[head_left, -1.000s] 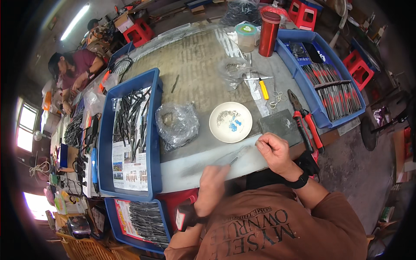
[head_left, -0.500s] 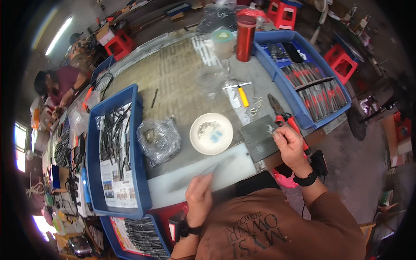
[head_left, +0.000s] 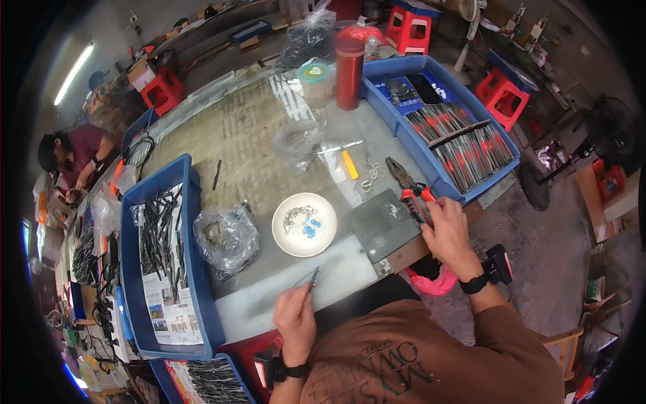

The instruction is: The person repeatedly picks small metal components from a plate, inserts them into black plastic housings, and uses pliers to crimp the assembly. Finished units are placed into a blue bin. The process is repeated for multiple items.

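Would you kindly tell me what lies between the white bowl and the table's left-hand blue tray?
A crumpled clear plastic bag lies between them, as the head view shows.

Left hand [head_left: 296,319] concealed the near end of a dark rod [head_left: 314,276]; right hand [head_left: 449,237] partly obscured the pliers [head_left: 406,186].

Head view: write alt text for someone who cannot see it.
A person's left hand holds a thin dark piece over a pale board; the right hand is at red-handled pliers. Beyond the board sits a white dish of silvery and blue bits, with a blue tray at left.
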A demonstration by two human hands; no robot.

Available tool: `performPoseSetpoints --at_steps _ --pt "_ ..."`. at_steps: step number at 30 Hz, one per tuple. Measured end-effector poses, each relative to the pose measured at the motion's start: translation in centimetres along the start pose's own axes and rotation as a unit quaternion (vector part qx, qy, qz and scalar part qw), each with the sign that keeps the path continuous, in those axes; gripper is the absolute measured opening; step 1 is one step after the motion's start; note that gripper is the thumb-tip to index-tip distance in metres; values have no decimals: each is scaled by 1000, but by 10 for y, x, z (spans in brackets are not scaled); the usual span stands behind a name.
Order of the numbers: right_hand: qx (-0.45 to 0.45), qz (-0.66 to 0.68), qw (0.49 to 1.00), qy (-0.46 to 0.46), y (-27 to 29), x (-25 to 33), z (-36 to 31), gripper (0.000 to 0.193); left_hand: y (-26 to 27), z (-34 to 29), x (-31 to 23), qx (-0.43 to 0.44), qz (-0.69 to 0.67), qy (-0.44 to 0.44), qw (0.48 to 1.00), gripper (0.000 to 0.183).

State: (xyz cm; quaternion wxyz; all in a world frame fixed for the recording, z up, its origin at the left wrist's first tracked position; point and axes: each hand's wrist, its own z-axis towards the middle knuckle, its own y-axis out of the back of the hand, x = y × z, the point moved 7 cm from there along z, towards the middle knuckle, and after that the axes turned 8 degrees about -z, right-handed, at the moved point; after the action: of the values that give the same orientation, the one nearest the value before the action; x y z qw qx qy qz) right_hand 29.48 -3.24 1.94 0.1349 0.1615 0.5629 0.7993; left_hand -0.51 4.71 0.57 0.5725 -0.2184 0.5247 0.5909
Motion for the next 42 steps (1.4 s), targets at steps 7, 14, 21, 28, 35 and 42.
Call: performPoseSetpoints --at_steps 7,14,21,28,35,42 --pt "118 -30 992 -18 -7 -10 -3 60 -1 4 -5 -17 -3 -38 999 23" --pt "76 61 994 -55 -12 -23 5 63 -9 11 -11 -20 22 -62 998 20" --pt "23 368 927 -69 -2 -37 -5 67 -19 17 -12 -16 -24 -47 998 18" --pt "146 752 636 -91 27 -5 -11 72 -60 43 -5 2 -134 -4 991 13" --pt "134 561 816 -23 50 9 -6 71 -111 67 -9 36 -230 17 972 14" --pt "94 367 924 45 79 10 1 69 -144 77 -2 0 -260 4 966 16"
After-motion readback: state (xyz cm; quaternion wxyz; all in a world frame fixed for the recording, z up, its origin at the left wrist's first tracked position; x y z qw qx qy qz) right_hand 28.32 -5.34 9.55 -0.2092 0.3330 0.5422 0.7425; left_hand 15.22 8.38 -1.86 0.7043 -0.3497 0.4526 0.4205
